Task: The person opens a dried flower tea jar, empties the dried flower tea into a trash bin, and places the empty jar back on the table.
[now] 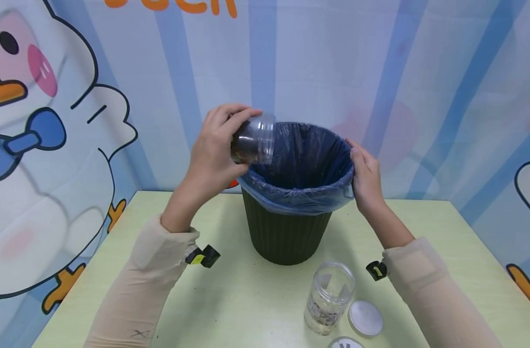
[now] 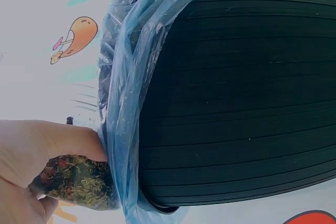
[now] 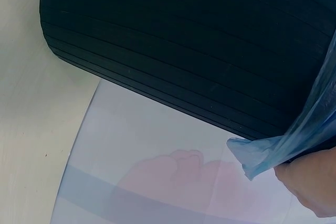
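Note:
Tipped on its side at the left rim of a dark ribbed trash bin point(image 1: 287, 237), a clear jar point(image 1: 265, 140) is gripped by my left hand point(image 1: 213, 154), its mouth facing the bin's opening. Dark dried bits fill part of it; the left wrist view shows them as brown-green, tea-like flakes point(image 2: 84, 184). A blue plastic bag point(image 1: 297, 200) lines the bin and folds over its rim. My right hand point(image 1: 368, 176) holds the right side of that rim, thumb outside over the bag, with some fingers hidden behind the edge.
A second clear jar point(image 1: 319, 314) stands uncapped on the pale green table point(image 1: 230, 304), in front of the bin. Beside it lies a white round lid point(image 1: 365, 318); another lid point(image 1: 345, 343) is cut off by the frame's bottom. A cartoon-printed backdrop point(image 1: 347, 63) hangs behind.

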Action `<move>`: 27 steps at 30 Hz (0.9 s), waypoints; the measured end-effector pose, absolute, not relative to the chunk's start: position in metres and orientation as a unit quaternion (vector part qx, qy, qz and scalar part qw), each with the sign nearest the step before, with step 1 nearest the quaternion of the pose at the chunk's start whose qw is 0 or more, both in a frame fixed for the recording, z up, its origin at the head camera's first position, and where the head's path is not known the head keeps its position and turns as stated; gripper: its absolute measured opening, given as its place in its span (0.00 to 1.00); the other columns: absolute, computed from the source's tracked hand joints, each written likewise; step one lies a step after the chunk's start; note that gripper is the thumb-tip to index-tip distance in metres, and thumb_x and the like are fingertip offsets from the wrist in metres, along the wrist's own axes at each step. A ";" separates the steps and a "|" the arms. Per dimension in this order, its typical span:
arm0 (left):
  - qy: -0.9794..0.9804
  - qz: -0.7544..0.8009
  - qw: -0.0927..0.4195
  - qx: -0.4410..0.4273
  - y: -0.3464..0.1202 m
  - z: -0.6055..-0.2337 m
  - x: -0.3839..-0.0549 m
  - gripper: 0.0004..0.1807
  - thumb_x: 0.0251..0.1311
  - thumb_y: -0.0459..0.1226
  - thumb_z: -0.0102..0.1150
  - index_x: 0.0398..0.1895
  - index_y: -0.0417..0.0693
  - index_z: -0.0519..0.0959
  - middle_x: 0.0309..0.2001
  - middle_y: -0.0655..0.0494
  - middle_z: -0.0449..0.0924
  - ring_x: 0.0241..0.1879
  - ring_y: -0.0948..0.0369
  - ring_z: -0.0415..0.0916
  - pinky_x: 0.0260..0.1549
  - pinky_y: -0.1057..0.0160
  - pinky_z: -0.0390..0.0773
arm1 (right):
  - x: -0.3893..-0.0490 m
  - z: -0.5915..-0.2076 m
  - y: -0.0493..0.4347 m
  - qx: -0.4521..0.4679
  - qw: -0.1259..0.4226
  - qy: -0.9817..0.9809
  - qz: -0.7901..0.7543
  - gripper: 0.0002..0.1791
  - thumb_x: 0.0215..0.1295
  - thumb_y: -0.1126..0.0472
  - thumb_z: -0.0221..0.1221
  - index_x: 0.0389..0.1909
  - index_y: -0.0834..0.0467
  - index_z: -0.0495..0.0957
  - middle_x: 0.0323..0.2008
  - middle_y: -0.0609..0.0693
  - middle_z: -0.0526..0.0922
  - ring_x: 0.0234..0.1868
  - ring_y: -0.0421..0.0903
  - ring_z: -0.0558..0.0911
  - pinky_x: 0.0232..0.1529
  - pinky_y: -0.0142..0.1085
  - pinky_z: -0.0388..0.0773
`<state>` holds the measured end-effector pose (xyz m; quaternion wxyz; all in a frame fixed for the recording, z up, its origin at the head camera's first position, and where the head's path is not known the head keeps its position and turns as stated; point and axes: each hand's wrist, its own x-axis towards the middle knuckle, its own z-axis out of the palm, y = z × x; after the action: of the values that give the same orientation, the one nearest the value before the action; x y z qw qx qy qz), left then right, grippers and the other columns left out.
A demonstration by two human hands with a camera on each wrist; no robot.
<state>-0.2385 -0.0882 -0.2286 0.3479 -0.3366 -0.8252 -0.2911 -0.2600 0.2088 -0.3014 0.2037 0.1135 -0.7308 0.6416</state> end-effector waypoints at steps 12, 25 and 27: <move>-0.822 -0.260 0.362 -0.355 -0.084 -0.228 -0.238 0.42 0.42 0.20 0.72 0.65 0.51 0.75 0.66 0.50 0.67 0.69 0.53 0.57 0.50 0.48 0.77 | -0.260 -0.301 0.209 0.115 0.198 -0.730 0.645 0.27 0.81 0.57 0.37 0.73 0.65 0.62 0.75 0.57 0.59 0.76 0.49 0.54 0.74 0.43 0.50; -0.817 -0.236 0.378 -0.367 -0.082 -0.226 -0.236 0.43 0.41 0.20 0.72 0.65 0.53 0.75 0.67 0.51 0.66 0.70 0.54 0.56 0.47 0.45 0.79 | -0.260 -0.301 0.209 0.116 0.202 -0.731 0.642 0.26 0.82 0.57 0.38 0.72 0.66 0.63 0.74 0.57 0.60 0.75 0.49 0.57 0.74 0.42 0.52; -0.816 -0.238 0.377 -0.367 -0.082 -0.225 -0.236 0.43 0.41 0.19 0.72 0.65 0.53 0.75 0.67 0.51 0.66 0.71 0.54 0.56 0.47 0.45 0.79 | -0.260 -0.302 0.209 0.117 0.203 -0.730 0.642 0.26 0.82 0.57 0.38 0.72 0.66 0.63 0.74 0.58 0.61 0.75 0.49 0.57 0.74 0.42 0.52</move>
<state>-0.2360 -0.0817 -0.2249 0.3770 -0.3672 -0.8163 -0.2378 -0.2598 0.2088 -0.3015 0.2035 0.1171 -0.7295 0.6424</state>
